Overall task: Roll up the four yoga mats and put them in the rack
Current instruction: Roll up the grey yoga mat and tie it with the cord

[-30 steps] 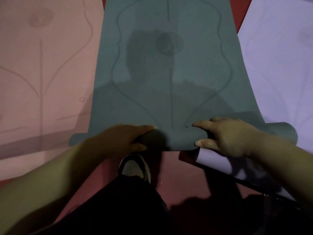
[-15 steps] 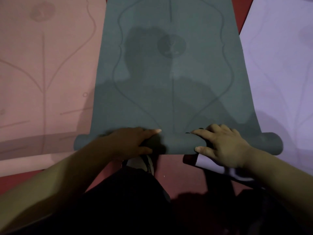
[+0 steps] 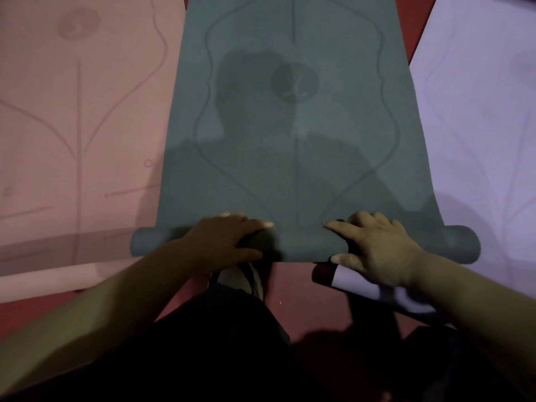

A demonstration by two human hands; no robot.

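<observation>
Down the middle of the frame lies the green mat (image 3: 293, 126), flat at the top and rolled into a thin roll (image 3: 301, 243) at its near end. It looks soft, bendy and light, so it is likely best held on the roll, one hand on each side. The left hand (image 3: 226, 242) and right hand (image 3: 374, 248) both curl their fingers over the roll, thumbs on the near side, gripping it.

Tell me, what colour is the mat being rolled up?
The mat is dark teal green, best seen in the head view.
</observation>
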